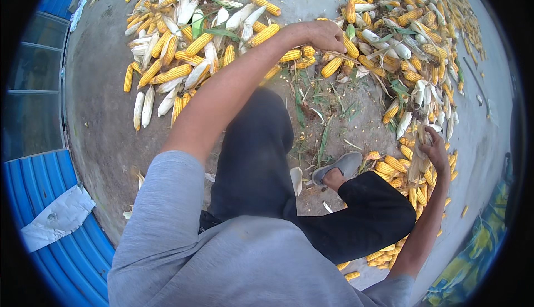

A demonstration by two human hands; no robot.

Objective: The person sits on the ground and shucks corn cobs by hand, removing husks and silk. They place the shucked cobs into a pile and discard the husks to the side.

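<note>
My left hand (327, 36) reaches forward over the corn, its fingers curled down beside a yellow corn cob (350, 46); whether it grips anything there cannot be told. Out to the right, my right hand (436, 149) is closed on a bunch of dry corn husks (418, 161), which hangs over a pile of bare yellow cobs (394, 164). Cobs with pale husks still on them (377, 42) lie ahead and to the right of my left hand.
Another heap of cobs and husks (171, 73) lies front left. Husk scraps and loose kernels litter the concrete floor (333, 115) by my shoe (340, 167). Blue corrugated panels (54, 190) stand at the left. A blue and yellow sheet (475, 248) lies at the lower right.
</note>
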